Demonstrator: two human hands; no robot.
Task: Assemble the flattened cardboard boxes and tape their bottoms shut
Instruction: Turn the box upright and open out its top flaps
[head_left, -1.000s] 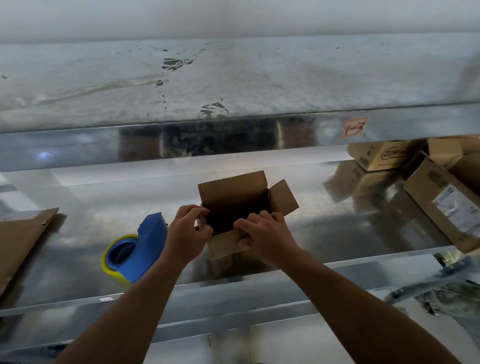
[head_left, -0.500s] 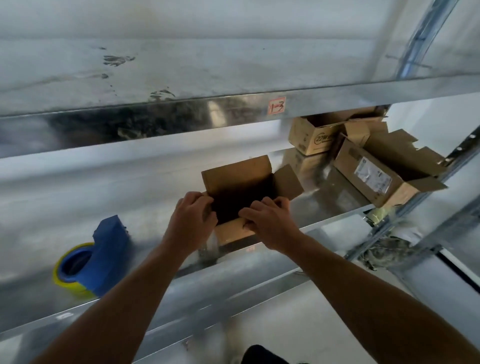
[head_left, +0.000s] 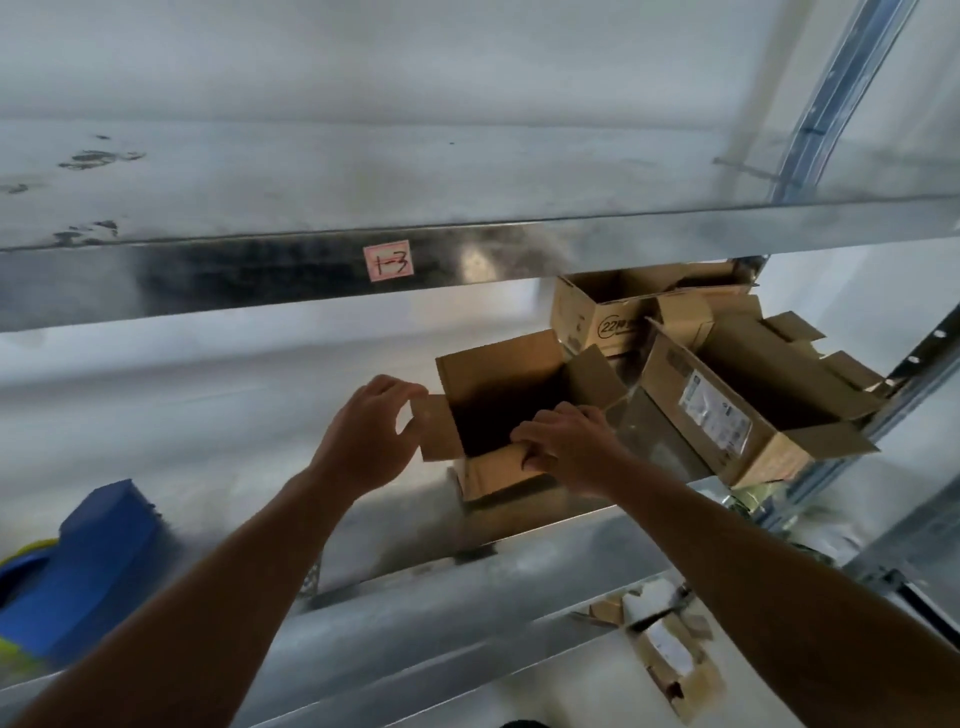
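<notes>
Nearest, below the shelf's front lip, some cardboard scraps (head_left: 667, 649) are lying on a lower level to the right. At the near left edge of the shelf (head_left: 208, 441) a blue tape dispenser (head_left: 78, 566) is sitting, with a yellow roll showing at its side; it is lying well apart from both hands.

Both forearms are reaching up and in over the lip. The left hand (head_left: 371, 436) is hovering at the small box's left flap (head_left: 436, 428), fingers curved into a loose C with light showing between thumb and fingers. Whether it is actually pinching the flap I cannot tell. The right hand (head_left: 571, 449) is gripping the small box (head_left: 498, 400) by its near wall, with fingers curled over the top edge into the dark inside.

The small box is standing on the shelf near the front, right of centre, open end up with its flaps sticking out.

Just beside it on the right a big box (head_left: 727, 415) bearing a white label is lying tilted, flaps spread. Behind that, a far box (head_left: 597, 322) with printed writing is sitting against the back.

Above, a pink sticker (head_left: 388, 261) reading "1-3" is clinging to the front edge of the upper shelf (head_left: 571, 249).
</notes>
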